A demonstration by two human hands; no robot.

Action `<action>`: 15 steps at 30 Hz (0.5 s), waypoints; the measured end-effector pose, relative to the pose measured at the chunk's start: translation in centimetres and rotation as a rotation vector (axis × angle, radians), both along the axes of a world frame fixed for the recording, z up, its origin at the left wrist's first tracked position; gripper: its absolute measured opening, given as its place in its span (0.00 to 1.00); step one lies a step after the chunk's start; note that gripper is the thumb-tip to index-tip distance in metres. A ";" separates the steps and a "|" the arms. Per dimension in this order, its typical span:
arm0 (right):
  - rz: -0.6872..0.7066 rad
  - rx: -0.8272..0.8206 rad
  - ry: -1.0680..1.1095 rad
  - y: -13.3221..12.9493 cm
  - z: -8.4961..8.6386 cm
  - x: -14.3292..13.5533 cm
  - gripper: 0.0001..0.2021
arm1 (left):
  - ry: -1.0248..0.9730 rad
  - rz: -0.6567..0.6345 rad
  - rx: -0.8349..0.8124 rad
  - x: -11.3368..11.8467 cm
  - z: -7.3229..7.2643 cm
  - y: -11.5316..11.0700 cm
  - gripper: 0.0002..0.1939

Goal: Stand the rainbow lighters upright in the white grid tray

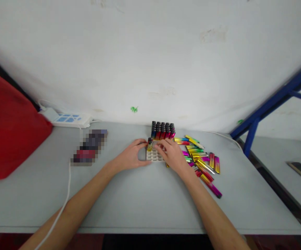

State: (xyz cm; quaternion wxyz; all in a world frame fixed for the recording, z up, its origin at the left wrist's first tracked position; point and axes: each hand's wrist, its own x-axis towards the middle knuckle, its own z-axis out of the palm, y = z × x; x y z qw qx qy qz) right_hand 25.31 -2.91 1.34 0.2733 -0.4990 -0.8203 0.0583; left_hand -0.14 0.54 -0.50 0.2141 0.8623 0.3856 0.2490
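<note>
"At the middle of the grey table [129, 205], near the wall, what do you have under your hands?"

"You have a white tray [156, 157] with rows of holes, several bare toward the front. One yellowish lighter [150, 147] with a dark top stands upright at its rear left corner."

"State of your left hand [131, 155]?"

"Curved open at the tray's left side: thumb at the front corner, fingers by the rear one, next to that lighter. How firmly you press, I cannot tell."

"And your right hand [173, 154]?"

"Over the tray's right part, thumb and fingers drawn close together. Whether you pinch anything between them cannot be determined; the fingers hide it."

"Surrounding stock?"

"Just behind the tray, a block of dark-topped lighters [163, 132] stands upright in close rows, blue through red to magenta. To your right, loose metallic lighters [195, 151] lie in a scattered heap, some overlapping."

"Left end of your table?"

"A white power strip [73, 119] by the wall, beside red cloth [12, 128]."
</note>
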 end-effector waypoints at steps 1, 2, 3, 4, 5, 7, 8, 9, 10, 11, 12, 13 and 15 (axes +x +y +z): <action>0.005 0.001 0.004 0.0 0.0 0.1 0.12 | 0.006 0.002 -0.001 0.0 0.0 0.0 0.37; 0.009 0.001 0.006 0.0 0.1 0.2 0.11 | 0.012 0.003 -0.002 0.0 -0.1 0.1 0.37; 0.010 -0.001 0.010 0.1 0.1 0.3 0.12 | 0.014 0.005 -0.002 0.0 -0.1 0.1 0.37; 0.002 0.001 0.018 0.2 0.2 0.5 0.12 | 0.015 0.007 -0.001 -0.1 -0.2 0.1 0.37; -0.016 0.006 0.030 0.4 0.2 0.9 0.12 | 0.016 0.007 -0.001 -0.1 -0.2 0.2 0.37; -0.078 0.029 0.053 1.0 0.3 2.4 0.12 | 0.016 0.007 0.004 -0.1 -0.2 0.2 0.37; -0.115 0.042 0.058 1.3 0.3 3.5 0.12 | 0.017 0.005 0.008 -0.1 -0.2 0.2 0.37; -0.154 0.051 0.053 1.7 0.2 4.9 0.11 | 0.018 0.001 0.011 -0.1 -0.2 0.2 0.36; -0.189 0.052 0.039 2.0 0.1 6.4 0.11 | 0.018 -0.002 0.014 -0.1 -0.1 0.2 0.36; -0.220 0.045 0.024 2.2 -0.1 8.0 0.10 | 0.017 -0.003 0.018 -0.1 -0.1 0.1 0.35; -0.246 0.032 0.009 2.3 -0.2 9.4 0.09 | 0.017 -0.004 0.020 0.0 0.0 0.1 0.35; -0.263 0.012 -0.006 2.4 -0.4 10.7 0.09 | 0.018 -0.005 0.020 0.0 0.0 0.1 0.35; -0.260 -0.044 -0.051 2.4 -0.8 12.4 0.10 | 0.019 -0.004 0.020 0.0 0.0 0.1 0.36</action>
